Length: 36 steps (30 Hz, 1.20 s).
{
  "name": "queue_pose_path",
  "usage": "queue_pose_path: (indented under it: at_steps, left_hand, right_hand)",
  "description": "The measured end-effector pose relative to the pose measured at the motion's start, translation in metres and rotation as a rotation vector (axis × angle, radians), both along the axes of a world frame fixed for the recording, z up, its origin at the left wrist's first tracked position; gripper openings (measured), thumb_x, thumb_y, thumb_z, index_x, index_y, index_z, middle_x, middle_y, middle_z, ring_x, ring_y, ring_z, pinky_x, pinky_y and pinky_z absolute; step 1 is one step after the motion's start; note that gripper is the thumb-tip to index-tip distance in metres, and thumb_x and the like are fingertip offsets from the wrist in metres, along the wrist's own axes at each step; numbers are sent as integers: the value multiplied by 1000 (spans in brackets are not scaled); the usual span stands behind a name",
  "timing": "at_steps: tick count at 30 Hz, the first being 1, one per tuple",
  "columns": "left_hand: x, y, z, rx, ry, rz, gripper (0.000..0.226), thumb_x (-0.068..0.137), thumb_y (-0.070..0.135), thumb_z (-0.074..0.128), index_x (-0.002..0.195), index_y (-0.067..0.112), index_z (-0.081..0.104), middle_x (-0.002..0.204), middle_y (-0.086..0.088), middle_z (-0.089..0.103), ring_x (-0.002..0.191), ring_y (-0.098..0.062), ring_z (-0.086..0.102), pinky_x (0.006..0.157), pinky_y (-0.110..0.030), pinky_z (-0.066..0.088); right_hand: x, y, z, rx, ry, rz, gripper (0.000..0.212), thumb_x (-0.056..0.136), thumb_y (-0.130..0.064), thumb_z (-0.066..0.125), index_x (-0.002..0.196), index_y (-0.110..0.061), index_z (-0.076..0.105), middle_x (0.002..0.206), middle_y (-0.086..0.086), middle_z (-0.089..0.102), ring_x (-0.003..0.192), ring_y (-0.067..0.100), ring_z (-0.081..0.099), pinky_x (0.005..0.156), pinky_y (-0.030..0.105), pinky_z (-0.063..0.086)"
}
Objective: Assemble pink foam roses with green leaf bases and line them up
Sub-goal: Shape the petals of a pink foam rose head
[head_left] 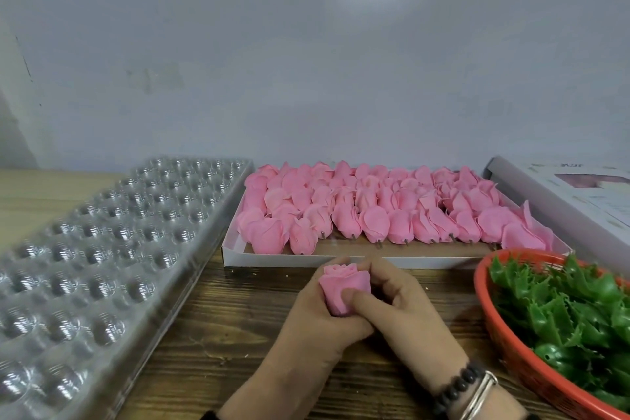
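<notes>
Head view showed both hands meeting over the wooden table (238, 334), the left hand (306, 324) and right hand (405, 310) each curled around one pink foam rose (342, 286), just in front of the shallow white box (306, 261) of pink roses (375, 211), with the red basket (504, 344) of green leaf bases (579, 310) at right.

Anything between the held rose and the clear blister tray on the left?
Nothing visible. Both hands, left and right, hold the pink rose; only bare wooden tabletop lies between it and the clear blister tray.
</notes>
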State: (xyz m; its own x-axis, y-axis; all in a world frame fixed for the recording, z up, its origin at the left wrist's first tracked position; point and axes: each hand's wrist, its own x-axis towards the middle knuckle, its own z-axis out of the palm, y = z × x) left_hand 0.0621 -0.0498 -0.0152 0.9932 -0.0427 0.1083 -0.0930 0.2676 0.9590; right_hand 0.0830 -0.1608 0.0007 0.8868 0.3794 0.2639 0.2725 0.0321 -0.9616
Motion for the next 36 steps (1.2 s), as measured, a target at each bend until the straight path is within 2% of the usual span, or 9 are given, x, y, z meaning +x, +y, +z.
queue_pose_path:
  at_steps: [3, 5, 10, 14, 17, 20, 24, 31, 36]
  left_hand:
    - [0, -1, 2, 69, 1, 85, 78, 38, 19, 76, 113, 24, 54, 99, 0, 72, 93, -10, 67, 80, -23, 51]
    - [0, -1, 2, 47, -15, 108, 62, 37, 15, 76, 97, 28, 65, 88, 3, 73, 84, -6, 68, 72, -19, 52]
    - [-2, 5, 5, -109, -48, 104, 36, 61, 1, 70, 97, 3, 67, 91, -17, 70, 83, -26, 65, 69, -32, 52]
    - [2, 15, 5, -294, 78, 220, 46, 50, 6, 76, 95, 5, 67, 83, -12, 72, 78, -19, 68, 70, -29, 45]
    - [3, 16, 12, -481, 110, 261, 46, 53, 7, 66, 99, 6, 62, 75, -8, 70, 70, -13, 68, 66, -24, 47]
    - [0, 13, 12, -539, 137, 207, 47, 58, 6, 65, 104, 5, 64, 78, -12, 70, 71, -19, 68, 60, -29, 55]
    - [-6, 5, 13, -479, 147, 131, 18, 58, 11, 67, 73, 12, 76, 77, -15, 71, 67, -22, 70, 55, -29, 56]
    - [-5, 10, 18, -485, 175, 128, 56, 56, 14, 70, 110, 6, 61, 98, -20, 67, 88, -29, 67, 81, -41, 54]
    - [-3, 15, 22, -497, 111, 150, 41, 65, 7, 62, 106, 7, 60, 60, -8, 61, 68, -20, 68, 63, -34, 58]
  right_hand:
    - [0, 0, 2, -46, -25, 9, 12, 74, -8, 67, 73, -20, 70, 73, 2, 68, 70, 6, 57, 69, 17, 45]
    - [0, 0, 2, -115, -71, -9, 17, 80, -2, 67, 76, -18, 71, 80, 6, 68, 75, 6, 58, 71, 15, 44]
    - [-6, 6, 2, -142, -266, -137, 17, 90, -25, 57, 101, -23, 69, 103, -9, 60, 101, 1, 56, 86, 9, 40]
    - [0, 2, -2, 12, -160, -401, 25, 84, 3, 57, 90, -21, 57, 88, -4, 62, 72, 2, 56, 69, 14, 44]
    - [-2, 8, -6, -71, -108, -317, 32, 71, 14, 61, 83, -15, 52, 83, 5, 59, 68, 4, 54, 66, 13, 43]
    - [-11, 21, -13, -164, -116, -201, 36, 65, -4, 74, 84, -22, 50, 78, -1, 61, 71, 3, 58, 65, 11, 43]
    - [-16, 29, -17, -182, -79, -254, 35, 58, -34, 72, 85, -35, 50, 84, -13, 65, 72, 2, 62, 63, 11, 44]
    - [-18, 27, -5, -115, -54, -233, 17, 69, -11, 73, 62, -16, 58, 63, -7, 50, 53, 2, 45, 52, 12, 36]
    - [-20, 24, 0, -166, 5, -105, 16, 76, -20, 69, 69, -8, 61, 75, 4, 58, 64, 3, 49, 62, 16, 40]
